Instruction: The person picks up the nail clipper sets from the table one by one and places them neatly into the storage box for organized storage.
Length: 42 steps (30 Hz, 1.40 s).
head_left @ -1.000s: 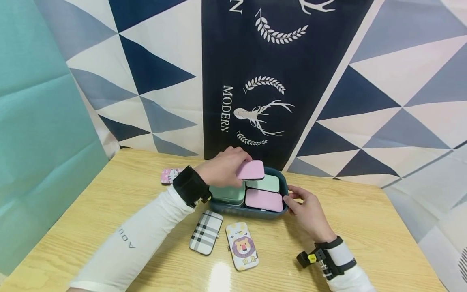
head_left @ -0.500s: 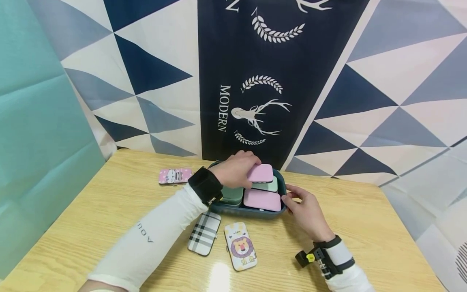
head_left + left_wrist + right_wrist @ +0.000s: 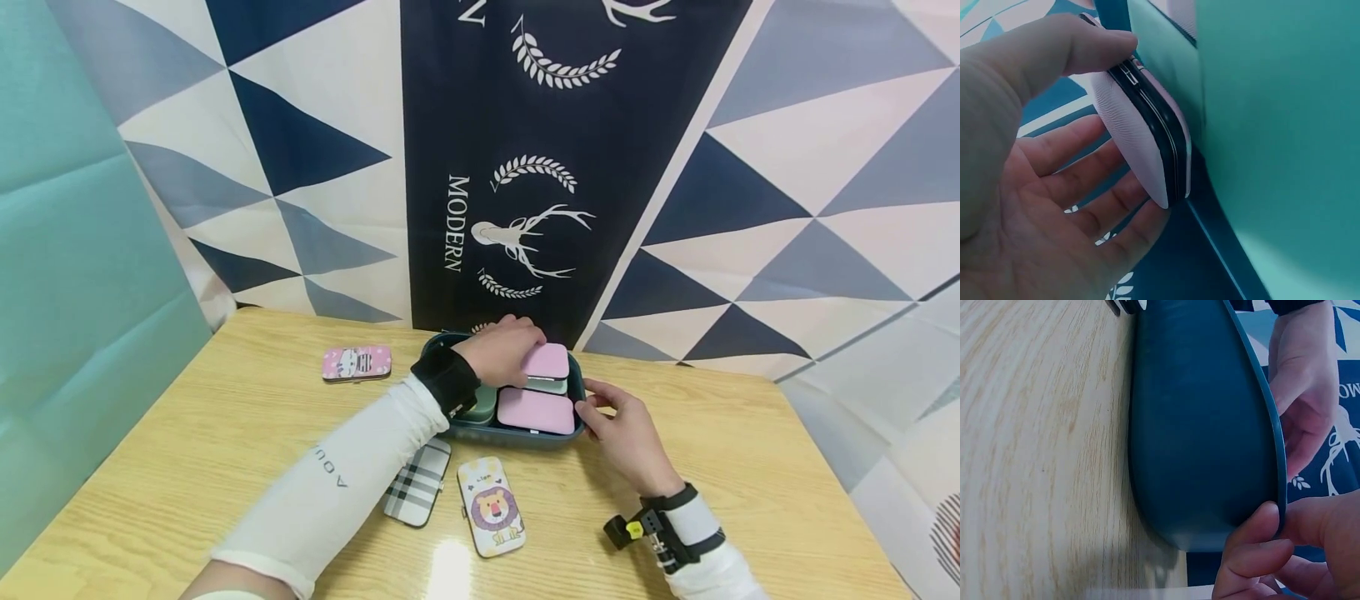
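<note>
My left hand grips a pink clasp case over the back right of a dark blue basket. In the left wrist view, the thumb lies along the clasp edge of the case and the fingers curl behind it. Just under it in the basket is a mint green case. A second pink case lies flat in front. Darker green cases fill the left part, partly hidden by the left wrist. My right hand pinches the basket's right rim between thumb and fingers.
On the wooden table, a plaid case and a lion-print case lie in front of the basket. A pink cartoon-print case is at the back left. A patterned cloth backdrop rises close behind the basket.
My left hand has moved right and lower with the pink case, bringing it over the mint case. My right hand keeps its hold on the rim.
</note>
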Motion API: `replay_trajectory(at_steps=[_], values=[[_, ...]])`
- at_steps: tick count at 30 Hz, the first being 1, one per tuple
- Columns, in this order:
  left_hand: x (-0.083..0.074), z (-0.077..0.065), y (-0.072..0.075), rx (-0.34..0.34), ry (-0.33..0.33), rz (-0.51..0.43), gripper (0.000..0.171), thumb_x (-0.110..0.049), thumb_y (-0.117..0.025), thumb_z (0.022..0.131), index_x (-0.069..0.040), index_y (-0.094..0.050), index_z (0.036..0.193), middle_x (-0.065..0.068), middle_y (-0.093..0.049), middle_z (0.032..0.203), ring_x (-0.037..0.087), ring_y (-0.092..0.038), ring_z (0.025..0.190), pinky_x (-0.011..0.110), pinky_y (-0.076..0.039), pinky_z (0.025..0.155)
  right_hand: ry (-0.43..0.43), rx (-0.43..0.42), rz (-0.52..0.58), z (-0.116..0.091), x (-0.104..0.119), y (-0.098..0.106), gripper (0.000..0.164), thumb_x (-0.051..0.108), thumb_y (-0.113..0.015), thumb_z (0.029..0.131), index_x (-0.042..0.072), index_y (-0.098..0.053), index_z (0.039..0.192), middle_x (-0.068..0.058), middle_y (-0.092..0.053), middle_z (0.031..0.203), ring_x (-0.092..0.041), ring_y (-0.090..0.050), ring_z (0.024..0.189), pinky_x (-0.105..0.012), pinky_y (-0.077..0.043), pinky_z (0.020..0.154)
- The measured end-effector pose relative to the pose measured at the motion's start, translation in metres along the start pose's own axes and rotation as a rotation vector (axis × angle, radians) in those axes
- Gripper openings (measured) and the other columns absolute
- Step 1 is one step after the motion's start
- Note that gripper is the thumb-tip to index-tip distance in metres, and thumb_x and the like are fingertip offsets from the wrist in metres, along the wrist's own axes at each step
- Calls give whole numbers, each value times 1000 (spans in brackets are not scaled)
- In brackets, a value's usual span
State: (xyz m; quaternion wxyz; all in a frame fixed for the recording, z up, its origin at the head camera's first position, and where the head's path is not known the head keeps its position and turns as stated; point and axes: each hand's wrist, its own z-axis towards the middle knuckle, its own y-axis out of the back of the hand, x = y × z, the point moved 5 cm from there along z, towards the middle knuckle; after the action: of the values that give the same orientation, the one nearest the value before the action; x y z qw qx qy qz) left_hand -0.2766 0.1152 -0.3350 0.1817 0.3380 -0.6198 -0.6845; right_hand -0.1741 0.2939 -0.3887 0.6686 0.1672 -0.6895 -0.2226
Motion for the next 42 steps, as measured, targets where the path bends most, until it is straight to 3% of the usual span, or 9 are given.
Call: replay_trajectory(at_steps=[25,42], values=[[-8,6,-15,57,-27,69,54,-26,-80,96,-12,-63,146,4,-62,136,20,-51,120,32,-44,107,5,8,7,1,-1,0,46,13,-62,107,-3,-54,150,-19,-59,115,-22,-65,77,-24,-52,64],[-7,3,-14,56,-16,7,51,-25,-79,97,-12,-63,144,4,-59,137,19,-50,122,30,-44,108,5,5,-3,0,0,0,47,12,-63,107,-3,-54,150,-19,-59,115,-23,-65,78,-24,-53,65]])
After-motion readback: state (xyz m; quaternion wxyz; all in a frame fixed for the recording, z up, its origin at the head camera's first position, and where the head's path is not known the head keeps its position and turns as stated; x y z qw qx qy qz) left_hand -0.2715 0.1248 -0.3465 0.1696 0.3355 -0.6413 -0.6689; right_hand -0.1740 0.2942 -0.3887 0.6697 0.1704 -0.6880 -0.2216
